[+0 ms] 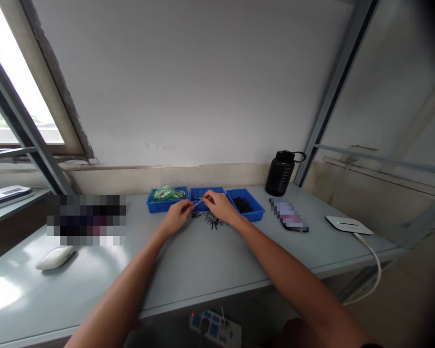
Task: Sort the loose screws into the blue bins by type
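My left hand (177, 217) pinches one end of a thin, silvery rod-like piece (198, 203). The fingertips of my right hand (219, 205) close on its other end; its exact kind is too small to make out. Below my right hand lies a loose pile of slim metal pieces with black ends (212, 220). A few little black parts (196, 215) are on the table between the hands. Right behind is the middle blue bin (207, 190), partly covered by my right hand, with some thin pieces inside.
A left blue bin (159, 207) holds a green plastic bag (167, 194); a right blue bin (253, 216) holds small black parts (242, 205). Further right are a black bottle (280, 174), a phone (289, 215) and a white router-like box (349, 224). A white case (55, 258) lies left.
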Demonstrator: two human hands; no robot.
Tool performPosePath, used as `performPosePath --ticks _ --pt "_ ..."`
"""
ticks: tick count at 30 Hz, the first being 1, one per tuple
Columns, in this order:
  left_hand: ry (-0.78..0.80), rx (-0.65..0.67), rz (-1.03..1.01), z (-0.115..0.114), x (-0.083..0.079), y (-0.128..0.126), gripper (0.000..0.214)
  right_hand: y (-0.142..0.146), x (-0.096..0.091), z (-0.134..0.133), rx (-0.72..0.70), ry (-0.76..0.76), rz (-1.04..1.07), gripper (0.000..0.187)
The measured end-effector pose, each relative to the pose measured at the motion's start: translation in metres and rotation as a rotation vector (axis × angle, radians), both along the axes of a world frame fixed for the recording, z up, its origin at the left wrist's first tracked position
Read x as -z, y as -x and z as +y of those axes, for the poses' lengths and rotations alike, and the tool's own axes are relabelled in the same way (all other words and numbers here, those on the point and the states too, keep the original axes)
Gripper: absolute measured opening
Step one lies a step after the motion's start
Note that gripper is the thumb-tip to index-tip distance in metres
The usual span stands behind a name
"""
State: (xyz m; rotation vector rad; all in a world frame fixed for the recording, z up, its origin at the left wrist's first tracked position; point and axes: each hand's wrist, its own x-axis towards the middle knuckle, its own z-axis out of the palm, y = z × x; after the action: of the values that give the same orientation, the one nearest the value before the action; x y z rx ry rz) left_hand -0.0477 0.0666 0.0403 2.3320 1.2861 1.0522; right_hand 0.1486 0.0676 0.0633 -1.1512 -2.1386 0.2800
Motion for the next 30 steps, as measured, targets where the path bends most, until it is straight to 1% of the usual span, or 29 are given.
performPosePath --ticks 4,9,12,17,20,24,30 --pt "-0.027 -0.073 -0.057 -0.001 -0.005 0.0 0.025 -0.001 0.003 0.0 -0.024 0.054 -0.068 0.012" --pt "-0.027 -0.082 -0.077 -0.003 -0.007 -0.001 0.024 0.002 0.009 -0.001 -0.078 0.084 -0.116 0.009" --pt "-0.027 -0.096 -0.092 -0.003 -0.007 -0.001 0.024 0.002 0.007 -0.003 -0.096 0.062 -0.1 0.011" --pt "-0.012 -0.101 -0.114 -0.002 -0.007 0.0 0.026 0.004 0.0 -0.008 -0.184 0.04 -0.103 0.011" --pt "0.004 -0.099 -0.117 0.0 -0.005 0.0 0.028 0.005 -0.003 -0.01 -0.195 0.021 -0.107 0.012" --pt "0.023 -0.091 -0.085 0.003 -0.001 0.001 0.031 0.001 -0.007 -0.006 -0.125 -0.016 -0.095 0.016" --pt "0.005 -0.059 0.068 0.007 0.011 0.004 0.025 -0.012 -0.001 0.009 0.087 -0.055 -0.083 0.022"
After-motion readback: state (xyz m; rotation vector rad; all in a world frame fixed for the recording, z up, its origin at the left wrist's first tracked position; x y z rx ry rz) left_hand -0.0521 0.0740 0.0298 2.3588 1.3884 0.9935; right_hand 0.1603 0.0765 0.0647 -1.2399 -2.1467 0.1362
